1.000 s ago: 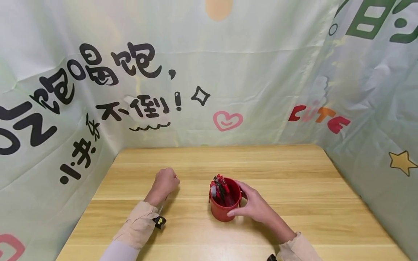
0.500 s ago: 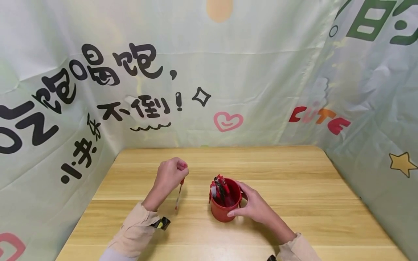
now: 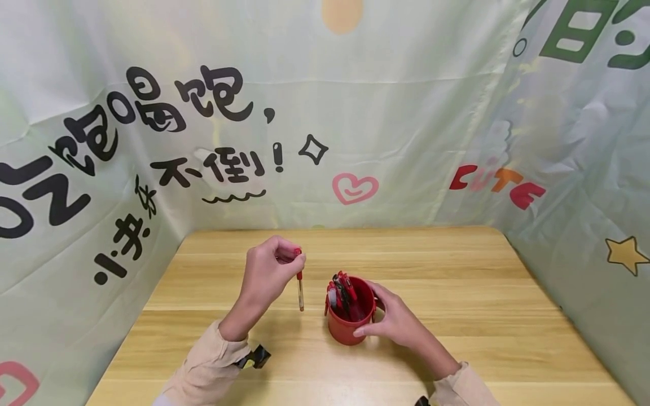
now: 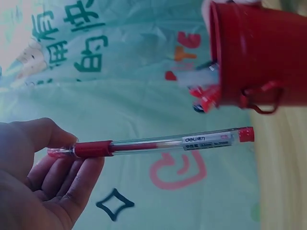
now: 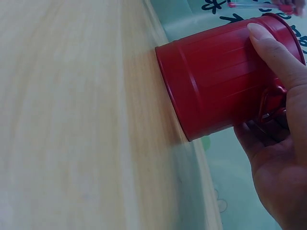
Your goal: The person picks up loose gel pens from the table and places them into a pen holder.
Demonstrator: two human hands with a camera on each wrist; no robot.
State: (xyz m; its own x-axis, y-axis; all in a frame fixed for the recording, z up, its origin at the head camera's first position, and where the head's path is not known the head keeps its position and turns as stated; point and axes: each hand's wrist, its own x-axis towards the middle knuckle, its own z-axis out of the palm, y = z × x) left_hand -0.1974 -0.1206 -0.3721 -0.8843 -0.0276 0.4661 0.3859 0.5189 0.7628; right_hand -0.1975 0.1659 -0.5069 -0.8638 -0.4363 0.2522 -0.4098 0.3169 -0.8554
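Observation:
In the head view my left hand [image 3: 269, 270] pinches a gel pen [image 3: 300, 287] near its red grip and holds it above the table, left of the red bucket. The pen hangs nearly upright. Its clear barrel [image 4: 168, 144], printed label and red end plug show in the left wrist view. My right hand [image 3: 393, 318] grips the right side of the small red metal bucket [image 3: 347, 332], thumb at the front near the rim. Several red and black pens [image 3: 341, 296] lean inside the bucket toward its left. The bucket's base [image 5: 177, 96] stands on the table.
The wooden tabletop [image 3: 431, 265] has fabric walls [image 3: 406, 141] printed with letters and shapes at the back and both sides. A small handle [image 4: 264, 98] hangs on the bucket's side.
My left hand has risen from low over the table and moved right toward the bucket, and the pen has swung to hang nearly upright. The right hand and bucket have stayed still.

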